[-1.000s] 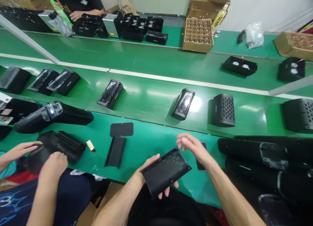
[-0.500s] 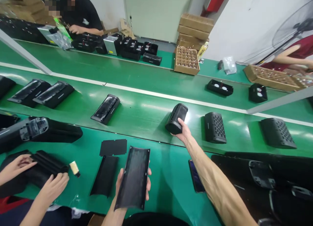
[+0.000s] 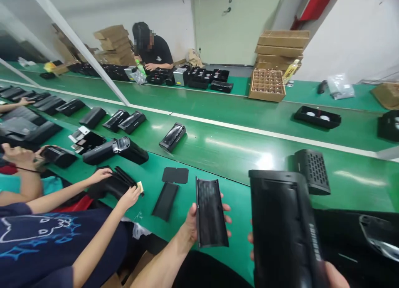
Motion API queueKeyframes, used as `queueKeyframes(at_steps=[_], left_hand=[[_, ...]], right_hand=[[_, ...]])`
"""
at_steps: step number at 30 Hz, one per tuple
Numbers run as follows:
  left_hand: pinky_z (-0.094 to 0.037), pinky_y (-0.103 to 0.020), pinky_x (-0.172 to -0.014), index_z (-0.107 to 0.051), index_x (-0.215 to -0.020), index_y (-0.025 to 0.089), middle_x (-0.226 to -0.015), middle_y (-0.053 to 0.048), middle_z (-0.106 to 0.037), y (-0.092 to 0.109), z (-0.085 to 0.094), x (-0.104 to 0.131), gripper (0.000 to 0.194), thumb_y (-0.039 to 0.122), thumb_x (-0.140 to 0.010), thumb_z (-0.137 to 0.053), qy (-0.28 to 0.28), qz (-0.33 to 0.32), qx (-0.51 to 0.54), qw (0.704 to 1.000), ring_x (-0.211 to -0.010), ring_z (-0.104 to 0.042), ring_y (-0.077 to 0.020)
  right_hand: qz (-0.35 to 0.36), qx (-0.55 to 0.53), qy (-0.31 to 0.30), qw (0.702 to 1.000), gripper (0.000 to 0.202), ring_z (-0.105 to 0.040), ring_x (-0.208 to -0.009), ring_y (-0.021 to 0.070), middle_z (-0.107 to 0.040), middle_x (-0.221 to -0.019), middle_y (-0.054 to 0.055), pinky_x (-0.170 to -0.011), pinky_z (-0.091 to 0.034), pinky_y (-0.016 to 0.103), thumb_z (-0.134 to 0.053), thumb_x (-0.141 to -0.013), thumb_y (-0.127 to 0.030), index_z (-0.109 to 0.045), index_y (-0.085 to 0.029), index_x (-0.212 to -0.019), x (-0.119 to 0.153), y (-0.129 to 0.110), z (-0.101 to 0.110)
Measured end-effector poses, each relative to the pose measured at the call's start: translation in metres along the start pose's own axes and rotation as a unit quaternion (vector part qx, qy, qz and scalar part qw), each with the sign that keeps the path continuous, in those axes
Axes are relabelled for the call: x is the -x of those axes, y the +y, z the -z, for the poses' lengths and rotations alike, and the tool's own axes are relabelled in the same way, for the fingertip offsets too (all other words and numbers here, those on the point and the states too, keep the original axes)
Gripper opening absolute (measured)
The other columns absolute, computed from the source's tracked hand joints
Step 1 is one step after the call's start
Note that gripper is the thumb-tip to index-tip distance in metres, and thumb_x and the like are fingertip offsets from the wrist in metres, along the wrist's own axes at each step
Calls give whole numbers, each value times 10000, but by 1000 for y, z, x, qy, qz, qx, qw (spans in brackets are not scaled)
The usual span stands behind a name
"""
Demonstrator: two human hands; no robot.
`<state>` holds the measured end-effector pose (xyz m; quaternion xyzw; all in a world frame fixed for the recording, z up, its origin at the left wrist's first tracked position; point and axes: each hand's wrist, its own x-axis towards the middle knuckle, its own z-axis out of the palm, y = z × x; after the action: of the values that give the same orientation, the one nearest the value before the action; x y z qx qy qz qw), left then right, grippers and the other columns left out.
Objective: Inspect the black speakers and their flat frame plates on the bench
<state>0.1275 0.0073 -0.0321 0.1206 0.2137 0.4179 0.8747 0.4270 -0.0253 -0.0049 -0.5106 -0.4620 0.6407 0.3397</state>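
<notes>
My left hand point(image 3: 189, 225) is wrapped round a curved black plastic panel point(image 3: 212, 213), its hollow side facing me, with fingertips showing past the right edge. Close to the camera, my right hand point(image 3: 336, 275) grips a black speaker housing point(image 3: 280, 230) from below and behind; most of that hand is hidden by it. The housing looks slightly blurred and stands just right of the panel, apart from it. On the green bench left of my left hand lie another curved black panel point(image 3: 166, 201) and a flat black sheet point(image 3: 175, 175).
Beyond the bench edge runs a green conveyor point(image 3: 218, 148) carrying several black housings, one with a perforated face point(image 3: 312, 171). Large black cases point(image 3: 349, 234) lie at right. A co-worker's hands point(image 3: 127, 196) handle black parts at left. Another person point(image 3: 154, 51) sits across the line.
My right hand has brought the housing from the conveyor back close to the camera. My left hand still holds the panel. The view has swung left.
</notes>
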Motion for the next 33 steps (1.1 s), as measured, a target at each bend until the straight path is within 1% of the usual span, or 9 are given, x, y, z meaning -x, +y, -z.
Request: queueKeyframes(at_steps=[3, 6, 11, 13, 16, 20, 25, 31, 33], left_hand=[[-479, -581, -971, -715, -1267, 274, -1304, -93, -707, -15, -7, 0, 849, 748, -575, -848, 1, 1, -7, 1000, -1181, -639, -382], [-476, -563, -971, -776, -1128, 209, -1213, -125, -752, -27, -11, -1, 777, 711, -545, -886, 18, 6, -51, 999, -1210, -632, -423], [-495, -539, -956, -742, -1238, 219, -1113, -101, -769, -36, -20, -4, 817, 659, -566, -890, -2, -24, -88, 996, -1162, -671, -409], [-509, -522, -942, -725, -1248, 228, -1075, -86, -765, -36, -21, -5, 796, 626, -580, -897, -15, -37, -86, 995, -1133, -689, -393], [-502, -500, -1001, -695, -1288, 209, -1114, -90, -757, -38, -19, -7, 787, 581, -625, -897, -43, -49, -63, 996, -1143, -695, -372], [-519, -438, -1024, -654, -1366, 171, -1232, -145, -737, -44, -13, -12, 871, 532, -620, -924, -66, -60, -7, 996, -1159, -698, -342], [-525, -404, -1004, -646, -1372, 172, -1258, -163, -729, -50, -7, -16, 851, 528, -653, -928, -44, -75, 14, 996, -1169, -692, -329], [-507, -411, -987, -675, -1317, 231, -1145, -60, -758, -56, -9, -14, 718, 574, -725, -891, -25, -57, 10, 998, -1172, -684, -323], [-514, -394, -962, -686, -1299, 213, -1143, -78, -765, -59, -10, -16, 743, 584, -694, -907, -9, -43, 22, 999, -1138, -694, -317]], right_hand=[[-22, -13, 53, 998, 927, -681, -1235, 445, -661, -1448, 150, -963, -563, 585, -532, -843, -791, -356, -353, -1640, 21, -19, -24], [-37, 62, 78, 994, 1129, -611, -1334, 441, -566, -1554, 150, -1077, -509, 572, -714, -791, -720, -168, -320, -1695, 22, -43, -45], [-31, 143, 70, 987, 1097, -565, -1400, 396, -521, -1604, 119, -1099, -520, 506, -711, -809, -704, -175, -325, -1687, 11, -62, -67], [-34, 155, 62, 985, 1110, -603, -1356, 401, -541, -1584, 126, -1091, -525, 512, -719, -802, -701, -166, -324, -1687, 11, -65, -71], [-46, 161, 58, 984, 1119, -634, -1308, 405, -574, -1543, 142, -1091, -516, 535, -731, -794, -703, -169, -324, -1684, 11, -68, -75], [-50, 189, 52, 979, 1113, -574, -1378, 409, -533, -1577, 159, -1137, -456, 562, -708, -813, -715, -156, -302, -1686, 8, -69, -77], [-59, 223, 55, 971, 1080, -393, -1528, 384, -372, -1694, 147, -1225, -333, 559, -650, -858, -721, -126, -286, -1696, 2, -63, -77], [-99, 260, 44, 960, 1128, -368, -1540, 392, -308, -1728, 126, -1232, -321, 565, -643, -846, -741, -65, -299, -1707, -2, -51, -68], [-108, 267, 32, 957, 1138, -376, -1533, 398, -326, -1718, 135, -1228, -324, 578, -639, -855, -735, -35, -289, -1709, -6, -51, -65]])
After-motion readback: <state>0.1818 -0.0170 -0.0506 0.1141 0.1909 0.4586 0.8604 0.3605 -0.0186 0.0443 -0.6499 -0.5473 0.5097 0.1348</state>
